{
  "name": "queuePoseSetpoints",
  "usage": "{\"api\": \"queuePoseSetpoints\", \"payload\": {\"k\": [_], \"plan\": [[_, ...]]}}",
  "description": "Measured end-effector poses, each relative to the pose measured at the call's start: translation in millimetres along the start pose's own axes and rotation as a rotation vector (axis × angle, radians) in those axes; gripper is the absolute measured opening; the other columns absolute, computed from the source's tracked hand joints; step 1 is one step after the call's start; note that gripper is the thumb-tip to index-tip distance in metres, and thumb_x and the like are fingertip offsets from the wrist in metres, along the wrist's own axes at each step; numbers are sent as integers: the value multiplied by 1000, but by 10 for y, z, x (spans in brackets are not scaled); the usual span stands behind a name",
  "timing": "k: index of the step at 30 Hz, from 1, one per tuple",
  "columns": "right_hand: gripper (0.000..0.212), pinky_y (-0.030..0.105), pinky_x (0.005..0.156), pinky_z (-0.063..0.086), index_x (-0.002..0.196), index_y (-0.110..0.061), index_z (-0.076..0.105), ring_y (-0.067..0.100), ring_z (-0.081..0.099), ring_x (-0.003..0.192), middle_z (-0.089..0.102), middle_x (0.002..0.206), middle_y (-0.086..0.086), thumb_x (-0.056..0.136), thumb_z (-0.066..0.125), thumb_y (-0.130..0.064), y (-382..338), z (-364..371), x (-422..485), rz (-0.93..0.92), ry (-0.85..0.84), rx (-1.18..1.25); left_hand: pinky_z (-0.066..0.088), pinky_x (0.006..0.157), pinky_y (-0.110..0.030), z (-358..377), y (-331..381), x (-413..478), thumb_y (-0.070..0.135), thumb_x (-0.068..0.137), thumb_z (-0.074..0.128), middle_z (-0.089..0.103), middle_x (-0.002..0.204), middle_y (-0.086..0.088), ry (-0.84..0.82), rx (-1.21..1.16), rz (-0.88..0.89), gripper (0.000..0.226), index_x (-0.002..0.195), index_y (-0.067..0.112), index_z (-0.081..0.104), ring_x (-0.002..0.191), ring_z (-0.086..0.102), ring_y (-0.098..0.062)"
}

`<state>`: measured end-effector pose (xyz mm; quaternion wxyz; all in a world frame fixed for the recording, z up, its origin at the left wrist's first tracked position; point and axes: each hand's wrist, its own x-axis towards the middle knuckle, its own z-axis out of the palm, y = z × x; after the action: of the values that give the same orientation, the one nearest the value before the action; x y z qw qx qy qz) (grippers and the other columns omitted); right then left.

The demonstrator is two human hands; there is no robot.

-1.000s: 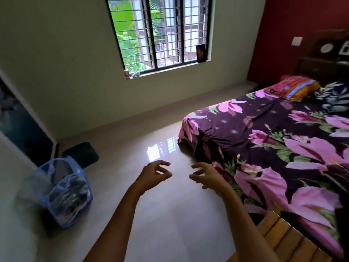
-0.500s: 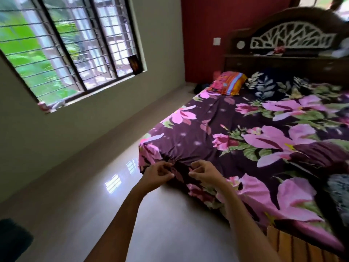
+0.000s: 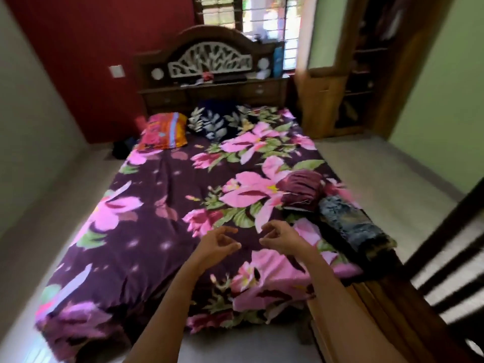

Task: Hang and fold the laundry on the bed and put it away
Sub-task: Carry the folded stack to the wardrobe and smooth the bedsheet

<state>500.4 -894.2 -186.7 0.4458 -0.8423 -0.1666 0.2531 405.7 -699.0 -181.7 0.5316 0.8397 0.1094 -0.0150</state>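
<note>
A bed [image 3: 162, 231] with a dark purple sheet printed with pink flowers fills the middle of the view. Near its right edge lies a maroon folded garment [image 3: 301, 189], and just in front of it a dark blue-grey patterned garment [image 3: 353, 226]. My left hand [image 3: 217, 244] and my right hand [image 3: 282, 238] hover side by side above the foot of the bed, fingers loosely curled, holding nothing. Both hands are to the left of the two garments and touch neither.
An orange-pink pillow [image 3: 165, 131] and a dark leaf-print pillow [image 3: 212, 121] lie at the carved wooden headboard [image 3: 209, 61]. An open wooden wardrobe [image 3: 351, 74] stands at the back right. A wooden footboard [image 3: 366, 310] and dark rails [image 3: 445, 271] are at the right.
The view has swung right from the window wall and floor basket to the whole bed. My hands kept the same empty, loosely curled pose and are over the bed's foot.
</note>
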Motion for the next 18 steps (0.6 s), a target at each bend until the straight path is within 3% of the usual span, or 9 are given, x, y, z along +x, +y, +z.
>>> {"api": "queuePoseSetpoints", "payload": {"k": [3, 6, 12, 15, 18], "plan": [[39, 10, 41, 37, 120, -2, 53, 8, 49, 58, 57, 80, 7, 86, 68, -12, -23, -140, 129, 65, 111, 29, 43, 53, -11, -28, 129, 519, 7, 80, 72, 65, 59, 16, -92, 50, 90, 28, 98, 24, 58, 53, 56, 6], [37, 9, 41, 38, 119, -3, 54, 12, 53, 67, 59, 89, 9, 86, 68, -13, 6, -277, 230, 109, 191, 26, 44, 56, -14, 46, 234, 933, 8, 81, 70, 66, 71, 6, -198, 79, 140, 27, 102, 22, 59, 55, 57, 4], [41, 18, 49, 41, 122, -12, 53, 9, 53, 63, 57, 87, 2, 85, 69, -21, 453, -592, 352, 279, 292, 80, 45, 57, -15, 513, 233, 1556, 13, 81, 71, 66, 78, 3, -439, 138, 177, 31, 109, 19, 58, 59, 59, 3], [42, 13, 48, 39, 123, -12, 53, 5, 52, 63, 58, 87, 0, 84, 69, -19, 717, -794, 510, 325, 312, 69, 48, 64, -23, 718, 224, 1905, 16, 81, 72, 68, 83, 1, -477, 182, 171, 29, 105, 25, 58, 68, 62, -7], [48, 21, 59, 47, 126, -11, 52, 9, 57, 71, 59, 85, -2, 82, 70, -19, 1055, -1022, 723, 371, 280, 78, 48, 64, -24, 1015, 197, 2295, 14, 81, 72, 70, 85, -3, -489, 196, 122, 27, 100, 27, 57, 69, 62, -9]]}}
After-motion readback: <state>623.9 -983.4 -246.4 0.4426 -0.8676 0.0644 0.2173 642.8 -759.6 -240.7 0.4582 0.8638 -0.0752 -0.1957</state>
